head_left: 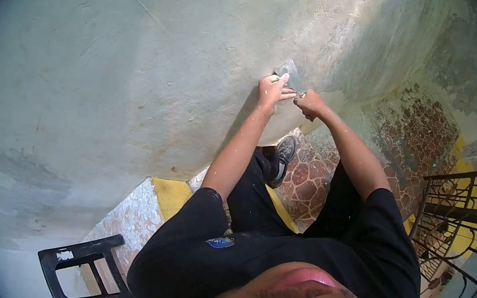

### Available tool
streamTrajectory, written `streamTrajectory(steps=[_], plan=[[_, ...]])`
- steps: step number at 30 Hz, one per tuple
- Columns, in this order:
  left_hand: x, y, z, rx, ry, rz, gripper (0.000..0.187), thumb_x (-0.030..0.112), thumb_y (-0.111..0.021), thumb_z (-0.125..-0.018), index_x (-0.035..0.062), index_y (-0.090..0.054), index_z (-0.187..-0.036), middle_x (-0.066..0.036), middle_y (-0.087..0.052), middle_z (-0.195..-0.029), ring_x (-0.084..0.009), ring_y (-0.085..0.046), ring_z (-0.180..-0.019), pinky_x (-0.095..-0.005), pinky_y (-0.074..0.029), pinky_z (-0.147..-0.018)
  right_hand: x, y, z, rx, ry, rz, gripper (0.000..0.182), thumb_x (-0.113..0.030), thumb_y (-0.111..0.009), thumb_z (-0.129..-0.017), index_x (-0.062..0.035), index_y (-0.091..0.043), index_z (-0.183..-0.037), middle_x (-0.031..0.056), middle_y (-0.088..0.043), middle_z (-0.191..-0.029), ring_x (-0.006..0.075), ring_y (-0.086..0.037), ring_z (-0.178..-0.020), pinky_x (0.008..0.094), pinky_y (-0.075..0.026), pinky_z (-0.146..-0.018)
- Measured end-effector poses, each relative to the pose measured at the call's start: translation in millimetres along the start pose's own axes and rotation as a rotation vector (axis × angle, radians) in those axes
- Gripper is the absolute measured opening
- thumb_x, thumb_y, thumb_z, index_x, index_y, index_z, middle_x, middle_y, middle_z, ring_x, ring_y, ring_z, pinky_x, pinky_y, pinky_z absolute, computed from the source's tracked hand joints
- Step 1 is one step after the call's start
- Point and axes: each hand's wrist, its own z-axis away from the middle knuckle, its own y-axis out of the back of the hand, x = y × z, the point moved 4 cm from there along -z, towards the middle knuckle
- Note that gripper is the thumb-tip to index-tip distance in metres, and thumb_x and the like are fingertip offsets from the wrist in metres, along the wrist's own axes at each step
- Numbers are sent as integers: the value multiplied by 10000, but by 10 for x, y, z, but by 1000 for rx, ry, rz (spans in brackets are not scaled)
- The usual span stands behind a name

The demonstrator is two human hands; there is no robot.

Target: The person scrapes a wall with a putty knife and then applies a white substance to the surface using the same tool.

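Note:
A flat scraper (288, 69) with a wide metal blade lies against the plastered wall (172, 54). My right hand (312, 105) is closed around its handle end, most of which the fingers hide. On the blade, my left hand (272, 90) grips with the thumb on its face and the fingers reaching toward my right hand. Pale specks dot both forearms. Around the blade the wall surface looks rough and patchy.
A black plastic chair (83, 258) stands at lower left. To the right is a dark metal railing (461, 211). Below, the floor has a reddish stone pattern (308, 171), with pale debris scattered near the wall's base and a yellow-edged step (170, 194).

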Motion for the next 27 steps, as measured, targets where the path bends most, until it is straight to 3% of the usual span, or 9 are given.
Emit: streamTrajectory(steps=[4,5,8,12,16,18,19,22,27], plan=[[-46,35,41,-4,54,168,260,120,-626,-1016,-126,-590,-1091,-246,-674,-1077,-394,-726,-966,-508,-663,-810,55,-7,12,-198,-41,-27,247,-188,-631,-852,13,-572,-721,130,-542,-586,266,-587,-480,423,-506,-426],[-63,39,50,1,48,199,275,101,-609,-1022,-137,-573,-1154,-249,-666,-1129,-399,-712,-1035,-526,-649,-867,27,2,82,-198,-57,31,271,-219,-647,-879,24,-599,-768,130,-558,-600,263,-598,-481,429,-513,-422],[-105,46,64,-17,92,253,312,81,-590,-1025,-154,-550,-1225,-262,-647,-1182,-409,-698,-1074,-539,-650,-862,-53,44,288,-203,-78,158,363,-314,-664,-924,46,-641,-880,140,-595,-648,269,-629,-497,432,-536,-430],[-67,-5,85,13,68,236,332,81,-592,-1023,-163,-543,-1243,-267,-646,-1186,-412,-701,-1069,-539,-658,-841,-154,82,407,-200,-91,229,530,-475,-643,-962,52,-659,-1015,151,-643,-728,272,-677,-543,414,-569,-457],[17,1,99,32,-15,212,338,86,-590,-1023,-174,-542,-1234,-271,-643,-1189,-424,-711,-1033,-516,-677,-789,-205,53,405,-214,-60,188,515,-463,-661,-956,48,-660,-1021,135,-637,-713,257,-671,-537,411,-563,-455],[10,0,102,40,-4,211,340,89,-588,-1028,-175,-539,-1237,-270,-645,-1180,-433,-710,-1027,-518,-677,-794,-210,38,432,-215,-62,200,499,-435,-688,-941,49,-664,-1062,169,-679,-800,299,-695,-604,444,-597,-528],[9,5,95,34,9,225,334,71,-584,-1027,-181,-526,-1239,-278,-636,-1184,-453,-700,-1045,-537,-675,-799,-209,50,453,-203,-33,206,469,-423,-701,-940,41,-654,-985,111,-624,-684,242,-646,-506,401,-544,-440],[-40,20,74,26,0,265,318,65,-587,-1012,-186,-547,-1203,-270,-649,-1125,-444,-708,-1004,-523,-679,-752,-161,88,438,-208,-28,212,465,-416,-712,-933,43,-650,-981,111,-626,-686,240,-644,-506,403,-545,-442],[-144,64,-2,6,43,347,321,31,-598,-999,-196,-517,-1212,-290,-612,-1174,-499,-688,-1013,-559,-675,-778,-131,171,507,-177,5,180,423,-387,-713,-927,27,-664,-994,99,-620,-683,234,-646,-500,394,-539,-431]])
